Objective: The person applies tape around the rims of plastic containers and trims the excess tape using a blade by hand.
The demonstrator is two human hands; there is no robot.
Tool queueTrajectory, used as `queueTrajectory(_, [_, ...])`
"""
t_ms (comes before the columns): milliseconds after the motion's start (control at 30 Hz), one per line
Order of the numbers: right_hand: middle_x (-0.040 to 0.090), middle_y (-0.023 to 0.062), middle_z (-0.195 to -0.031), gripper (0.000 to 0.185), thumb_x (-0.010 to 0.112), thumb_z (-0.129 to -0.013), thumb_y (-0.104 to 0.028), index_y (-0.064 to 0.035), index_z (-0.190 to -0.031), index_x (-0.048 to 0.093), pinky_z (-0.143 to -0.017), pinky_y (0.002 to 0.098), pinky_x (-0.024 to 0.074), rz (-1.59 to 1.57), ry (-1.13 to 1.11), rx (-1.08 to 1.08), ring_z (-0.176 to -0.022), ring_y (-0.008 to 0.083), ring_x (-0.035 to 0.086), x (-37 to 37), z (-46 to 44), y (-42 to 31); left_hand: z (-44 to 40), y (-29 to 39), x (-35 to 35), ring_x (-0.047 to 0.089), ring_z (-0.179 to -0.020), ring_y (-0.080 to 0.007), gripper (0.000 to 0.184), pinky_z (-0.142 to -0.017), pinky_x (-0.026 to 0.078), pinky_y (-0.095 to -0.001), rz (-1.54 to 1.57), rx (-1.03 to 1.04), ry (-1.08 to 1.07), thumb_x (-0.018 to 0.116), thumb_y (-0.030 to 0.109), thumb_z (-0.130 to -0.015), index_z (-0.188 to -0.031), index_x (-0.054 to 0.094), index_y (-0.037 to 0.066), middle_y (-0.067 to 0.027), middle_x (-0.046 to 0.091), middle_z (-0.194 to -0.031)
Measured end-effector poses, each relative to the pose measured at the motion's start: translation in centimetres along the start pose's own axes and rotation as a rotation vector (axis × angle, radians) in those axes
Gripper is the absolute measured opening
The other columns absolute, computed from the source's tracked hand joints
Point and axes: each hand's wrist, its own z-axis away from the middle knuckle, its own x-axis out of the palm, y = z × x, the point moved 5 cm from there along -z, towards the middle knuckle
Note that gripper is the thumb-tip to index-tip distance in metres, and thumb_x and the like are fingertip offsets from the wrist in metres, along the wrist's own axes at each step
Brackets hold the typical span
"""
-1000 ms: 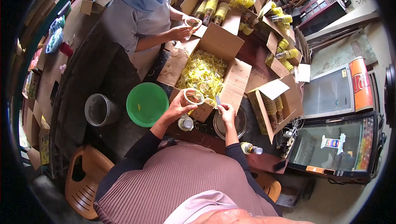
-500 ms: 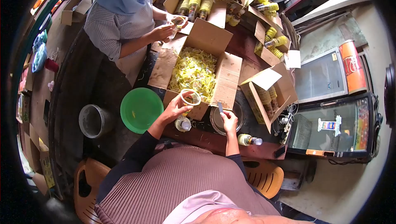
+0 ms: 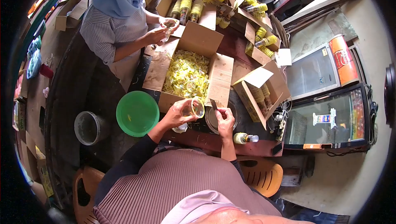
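My left hand (image 3: 176, 114) grips a clear plastic cup (image 3: 189, 109) with a yellow rim, its mouth tilted toward the right. In my right hand (image 3: 225, 121) is a small dark blade (image 3: 213, 104), pointing up and left, a little apart from the cup. Just beyond both hands stands an open cardboard box (image 3: 221, 71) filled with yellow plastic strips (image 3: 186, 73). A bottle (image 3: 180, 128) is partly hidden below my left hand. Under my right hand sits a round clear container (image 3: 234, 112), largely covered. Another bottle (image 3: 246, 138) lies to the right.
A green basin (image 3: 137, 114) and a grey bucket (image 3: 87, 128) are at left. Across the table, a co-worker (image 3: 119, 30) handles a clear cup (image 3: 168, 30). Boxes (image 3: 258, 79) of yellow-rimmed cup stacks stand behind and right, near a glass-door fridge (image 3: 326, 121).
My left hand has turned the cup so its mouth faces right. My right hand, with the blade, has come nearer to it. The view has shifted slightly.
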Motion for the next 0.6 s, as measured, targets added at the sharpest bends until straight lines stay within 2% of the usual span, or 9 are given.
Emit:
queueTrajectory(33, [0.061,0.0051,-0.083,0.009,0.065,-0.083,-0.005,-0.0005,-0.091,0.066,-0.069,0.0271,0.048,-0.012,-0.013,0.017,-0.075,0.0132,0.06,0.0,0.1,-0.1,0.3,0.1,0.2,0.061,-0.099,-0.0227,0.056,-0.09,0.046,-0.0348,-0.003,0.0,0.003,0.078,0.028,-0.073,-0.118,0.053,0.005,-0.0102,0.062,-0.108])
queueTrajectory(100, [0.061,0.0049,-0.082,0.009,0.065,-0.083,-0.005,-0.0005,-0.091,0.066,-0.069,0.0273,0.048,-0.031,-0.024,0.016,-0.075,0.0133,0.06,-0.2,0.0,-0.5,0.5,0.7,0.5,0.058,-0.105,-0.027,0.061,-0.098,0.04,-0.04,-0.45,0.065,0.068,0.076,0.036,-0.071,-0.12,0.054,0.009,-0.0107,0.061,-0.111])
queueTrajectory(200, [0.061,0.0061,-0.082,0.01,0.065,-0.083,-0.004,-0.0007,-0.092,0.066,-0.069,0.0279,0.0483,-0.087,-0.057,-0.028,-0.075,0.0151,0.061,-0.1,-0.3,-1.6,0.2,1.8,1.3,0.056,-0.11,-0.028,0.065,-0.102,0.036,-0.0436,-0.656,0.052,0.06,0.079,0.038,-0.066,-0.119,0.055,0.009,-0.0101,0.061,-0.112])
queueTrajectory(267, [0.061,0.0084,-0.083,0.011,0.064,-0.083,-0.004,-0.0005,-0.094,0.066,-0.069,0.0288,0.0484,0.038,-0.031,-0.187,-0.076,0.0187,0.062,-0.4,0.1,-2.8,0.4,2.5,1.2,0.057,-0.108,-0.0255,0.064,-0.102,0.035,-0.0437,-0.673,0.068,0.082,0.078,0.038,-0.065,-0.119,0.056,0.012,-0.0087,0.061,-0.11])
queueTrajectory(300, [0.06,0.0106,-0.085,0.012,0.063,-0.083,-0.002,-0.0006,-0.095,0.066,-0.07,0.031,0.0484,-0.031,-0.056,-0.147,-0.078,0.0222,0.062,-0.4,0.2,-3.5,0.2,2.9,1.2,0.057,-0.106,-0.0248,0.063,-0.103,0.034,-0.0436,-0.736,0.075,0.073,0.078,0.038,-0.065,-0.119,0.057,0.013,-0.0082,0.062,-0.108])
queueTrajectory(367, [0.059,0.011,-0.086,0.013,0.063,-0.083,-0.001,-0.0007,-0.096,0.066,-0.071,0.0322,0.0484,0.007,-0.049,-0.196,-0.078,0.0235,0.062,-0.6,0.3,-3.8,0.0,3.2,1.4,0.059,-0.103,-0.0229,0.062,-0.105,0.031,-0.0435,-0.826,0.099,0.072,0.077,0.037,-0.065,-0.12,0.056,0.017,-0.007,0.063,-0.105])
queueTrajectory(433, [0.058,0.0114,-0.087,0.017,0.063,-0.081,0.001,-0.0025,-0.097,0.067,-0.073,0.0357,0.0483,0.11,-0.004,-0.322,-0.081,0.0263,0.06,-0.7,0.5,-3.7,-0.2,3.8,1.5,0.059,-0.103,-0.0227,0.062,-0.105,0.031,-0.0435,-0.875,0.063,0.067,0.077,0.037,-0.065,-0.12,0.057,0.017,-0.0067,0.063,-0.105])
queueTrajectory(600, [0.055,0.0095,-0.086,0.021,0.066,-0.078,0.001,-0.0063,-0.097,0.067,-0.073,0.0373,0.048,0.205,0.056,-0.472,-0.084,0.0267,0.057,-1.0,1.7,-3.6,-0.2,3.9,2.6,0.061,-0.1,-0.0204,0.057,-0.107,0.026,-0.047,-1.092,0.026,-0.017,0.077,0.035,-0.065,-0.116,0.059,0.015,-0.0052,0.064,-0.1])
